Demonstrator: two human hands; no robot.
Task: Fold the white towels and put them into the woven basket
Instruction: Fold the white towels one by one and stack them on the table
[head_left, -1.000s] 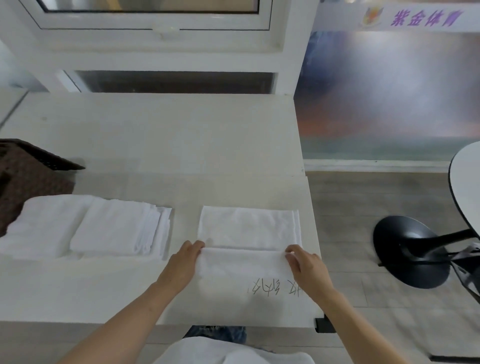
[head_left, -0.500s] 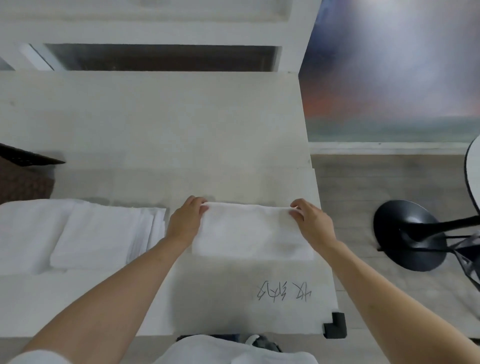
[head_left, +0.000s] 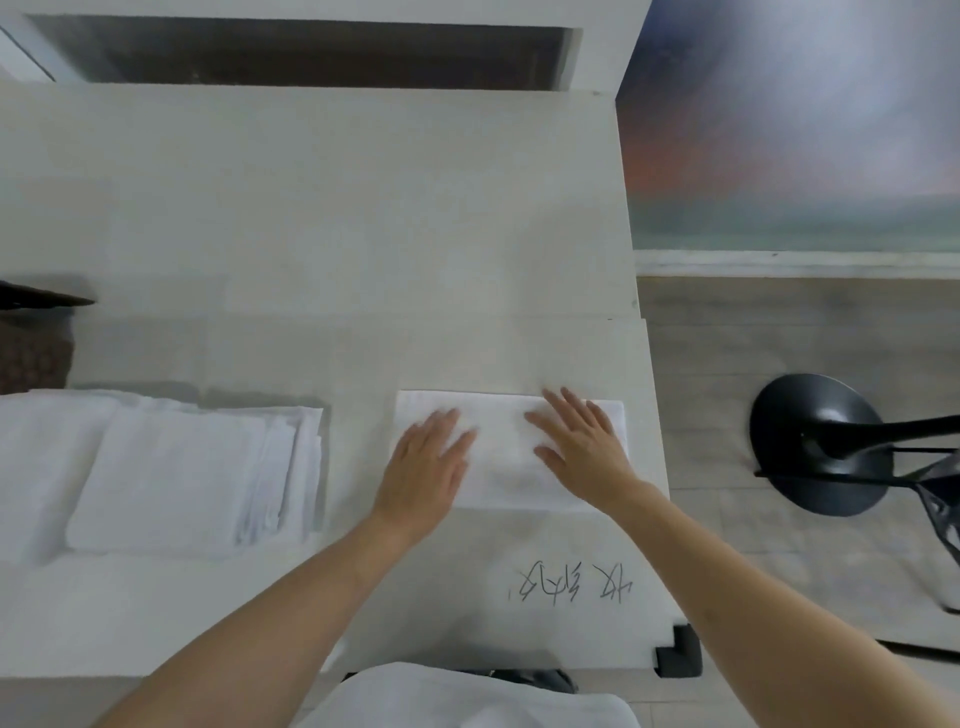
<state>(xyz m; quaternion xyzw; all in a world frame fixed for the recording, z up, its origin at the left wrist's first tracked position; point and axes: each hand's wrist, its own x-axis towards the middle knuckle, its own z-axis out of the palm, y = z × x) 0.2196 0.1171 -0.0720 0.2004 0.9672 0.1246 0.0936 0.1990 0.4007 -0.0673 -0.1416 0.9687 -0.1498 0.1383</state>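
A white towel (head_left: 501, 452), folded into a narrow rectangle, lies flat on the pale table near its right edge. My left hand (head_left: 423, 470) rests palm-down on its left half, fingers spread. My right hand (head_left: 584, 449) lies flat on its right half, fingers apart. Neither hand grips the cloth. To the left sits a stack of white towels (head_left: 176, 478), a folded one lying on top of flatter ones. A dark woven basket (head_left: 31, 353) shows only partly at the left edge of the view.
The table (head_left: 311, 234) stretches back to a white wall ledge. Handwritten black marks (head_left: 574, 590) sit on the tabletop near me. A black stool base (head_left: 821, 441) stands on the wooden floor to the right. White cloth (head_left: 467, 699) lies in my lap.
The near half of the towel was folded over onto the far half. Both hands then let go of the edge and now lie flat on top of the folded towel.
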